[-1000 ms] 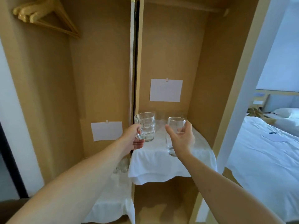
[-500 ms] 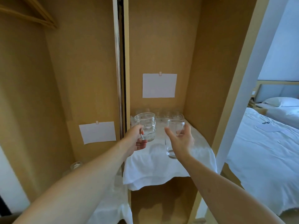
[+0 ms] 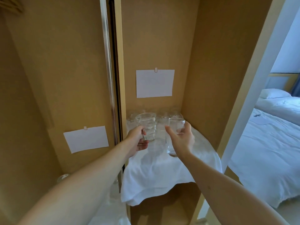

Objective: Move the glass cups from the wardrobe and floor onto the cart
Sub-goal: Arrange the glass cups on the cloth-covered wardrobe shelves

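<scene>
Two clear glasses are up in the air here, both see-through enough that the white cloth [image 3: 162, 172] shows right through them. The dimpled mug [image 3: 146, 126] has a bumpy, ringed wall and a thick base; the smooth tumbler [image 3: 174, 135] is plain and taller looking, tilted a bit toward the camera. Left hand [image 3: 138, 141] has its fingers curled around the mug's near side down low, so the mug sits just above and beyond the knuckles. Right hand [image 3: 181, 140] is wrapped around the tumbler's middle, thumb on the left side, fingers round the right, with the base poking out below the palm. Both are held over the cloth-covered shelf in the wardrobe's [image 3: 219, 62] right compartment, not touching it. More glasses [image 3: 164, 113] are bunched at the back of that shelf, blurry, can't count them. It's tight: divider post [image 3: 119, 78] close on the left, side panel on the right, front open.
</scene>
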Available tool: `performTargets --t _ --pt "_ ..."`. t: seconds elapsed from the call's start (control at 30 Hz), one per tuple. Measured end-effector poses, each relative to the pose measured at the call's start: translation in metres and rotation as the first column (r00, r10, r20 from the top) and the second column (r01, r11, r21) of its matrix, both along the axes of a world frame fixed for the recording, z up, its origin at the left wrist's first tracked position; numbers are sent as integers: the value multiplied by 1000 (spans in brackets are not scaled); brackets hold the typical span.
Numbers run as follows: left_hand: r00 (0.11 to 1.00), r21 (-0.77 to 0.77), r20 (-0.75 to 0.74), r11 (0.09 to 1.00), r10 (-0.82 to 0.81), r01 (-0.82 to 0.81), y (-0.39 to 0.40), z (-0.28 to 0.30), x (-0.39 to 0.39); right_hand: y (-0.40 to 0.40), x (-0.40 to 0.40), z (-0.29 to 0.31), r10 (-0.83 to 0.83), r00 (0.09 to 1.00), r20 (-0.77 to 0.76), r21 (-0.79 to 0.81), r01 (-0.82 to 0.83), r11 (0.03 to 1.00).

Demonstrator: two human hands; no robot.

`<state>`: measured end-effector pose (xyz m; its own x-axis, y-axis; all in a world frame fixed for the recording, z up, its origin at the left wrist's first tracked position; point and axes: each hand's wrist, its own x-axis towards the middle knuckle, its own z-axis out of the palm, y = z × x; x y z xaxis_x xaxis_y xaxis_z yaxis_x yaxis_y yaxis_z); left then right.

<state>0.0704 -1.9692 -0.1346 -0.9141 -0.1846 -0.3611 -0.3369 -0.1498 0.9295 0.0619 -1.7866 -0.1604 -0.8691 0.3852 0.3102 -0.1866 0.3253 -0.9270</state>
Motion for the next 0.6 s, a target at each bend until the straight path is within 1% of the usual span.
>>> performTargets --t 0.17,0.27,0.5,0.6 --pt "1000 -6 5 1000 -20 20 1 -12 -25 4 -24 -10 2 999 37 -4 -2 1000" --pt "1000 -13 5 1000 -1 1 7 -19 -40 8 -44 -19 12 998 66 2 -12 1000" --pt "997 -25 29 997 73 -72 31 -38 -82 28 -104 -40 138 985 108 -26 -136 990" --pt "991 -35 52 992 124 -122 46 -44 -106 39 -136 -51 197 969 146 -4 -199 980"
